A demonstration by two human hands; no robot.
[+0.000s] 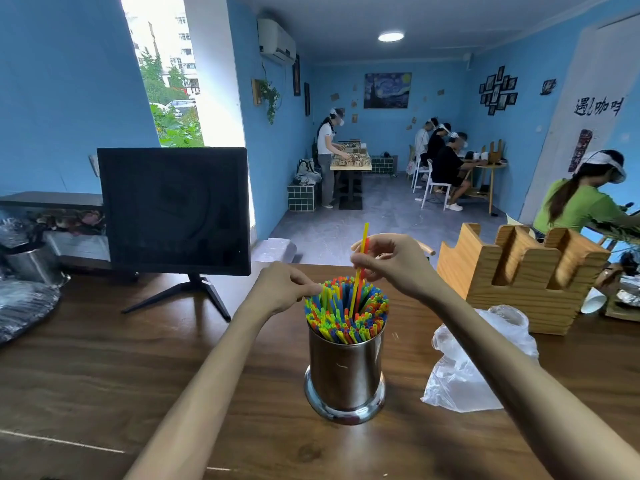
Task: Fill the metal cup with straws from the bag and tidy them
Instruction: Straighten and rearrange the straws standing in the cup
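A shiny metal cup [346, 372] stands on the wooden table, packed with upright coloured straws [343, 313]. My right hand [388, 261] hovers above the cup's far side, pinching a yellow straw [360, 265] and a red one beside it; both stick up well above the others, their lower ends down among the bundle. At the cup's left rim my left hand [280, 285] has its fingertips touching the straw tops. A crumpled clear plastic bag [478, 362] lies on the table to the right of the cup.
A black monitor [175, 211] on a stand sits at the back left. A wooden slotted holder [519, 285] stands at the back right. Dark plastic-wrapped items and a metal pot lie at the far left. Several people work further back in the room.
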